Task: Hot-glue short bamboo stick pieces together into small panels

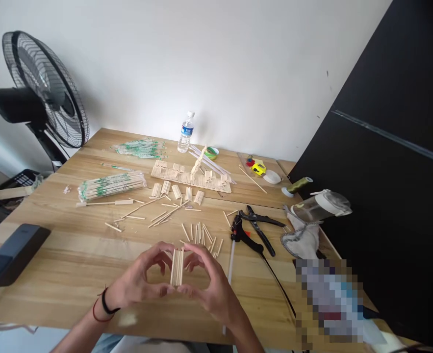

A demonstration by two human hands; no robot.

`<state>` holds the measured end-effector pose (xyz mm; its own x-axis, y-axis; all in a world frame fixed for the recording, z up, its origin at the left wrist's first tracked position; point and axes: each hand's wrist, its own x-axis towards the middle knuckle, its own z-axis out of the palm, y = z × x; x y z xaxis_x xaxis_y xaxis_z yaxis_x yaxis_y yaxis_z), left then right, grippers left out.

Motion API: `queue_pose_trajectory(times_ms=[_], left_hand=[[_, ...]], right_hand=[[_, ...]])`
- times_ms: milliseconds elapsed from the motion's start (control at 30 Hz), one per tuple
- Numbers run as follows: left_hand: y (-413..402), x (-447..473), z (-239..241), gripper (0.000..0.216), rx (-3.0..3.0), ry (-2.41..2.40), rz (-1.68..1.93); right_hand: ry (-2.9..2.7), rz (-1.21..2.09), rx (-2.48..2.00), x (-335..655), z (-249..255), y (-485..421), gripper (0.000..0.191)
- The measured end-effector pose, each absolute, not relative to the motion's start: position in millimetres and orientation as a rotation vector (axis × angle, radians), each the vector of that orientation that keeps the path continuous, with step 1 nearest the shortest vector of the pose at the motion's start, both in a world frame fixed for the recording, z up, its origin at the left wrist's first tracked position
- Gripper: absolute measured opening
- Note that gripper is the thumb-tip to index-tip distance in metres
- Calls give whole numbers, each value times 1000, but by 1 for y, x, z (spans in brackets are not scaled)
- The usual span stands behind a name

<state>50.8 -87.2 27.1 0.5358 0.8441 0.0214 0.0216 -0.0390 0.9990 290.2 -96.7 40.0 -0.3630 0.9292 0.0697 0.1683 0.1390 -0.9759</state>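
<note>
Closest to the camera, the person's left hand [139,282] and right hand [211,284] meet just above the near edge of the wooden table [72,264]. Between them they pinch a small panel of cut sticks [177,267], held upright with its pieces side by side. Each hand closes on one flank of the panel, thumbs low and fingertips curled in over the top. The wrists angle inward so the two hands form a rounded frame. The left wrist wears black and red bands. Squaring such a panel well seems to call for light, even pressure from both sides, with the fingertips levelling the top ends so no piece slips out of line. Just beyond lie loose cut sticks [201,234], and black-handled cutters [260,228] lie to their right. Farther back are wrapped chopstick packs [111,185] and a flat raft of sticks [187,175], then a water bottle [186,132] by the wall. A standing fan [43,90] is off to the left.
</note>
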Motion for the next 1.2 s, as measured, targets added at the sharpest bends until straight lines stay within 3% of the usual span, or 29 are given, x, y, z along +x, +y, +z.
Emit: queue_pose_trajectory(times_ms=[467,967,1100,1200], left_hand=[[-53,41,1,70,1328,635,805],[-54,47,5,68,1227,516,857],[-54,43,-1,66,1283,592,878],[-55,41,-4,63,1312,643,885]], right_hand=[[-1362,1541,-980,272,8,-78,76],[-1343,1680,-861,259,17,-69,81],[-1497,1560,-990,285,22,-58,85],[-1631,1138,-1353,334,19,-39,56]])
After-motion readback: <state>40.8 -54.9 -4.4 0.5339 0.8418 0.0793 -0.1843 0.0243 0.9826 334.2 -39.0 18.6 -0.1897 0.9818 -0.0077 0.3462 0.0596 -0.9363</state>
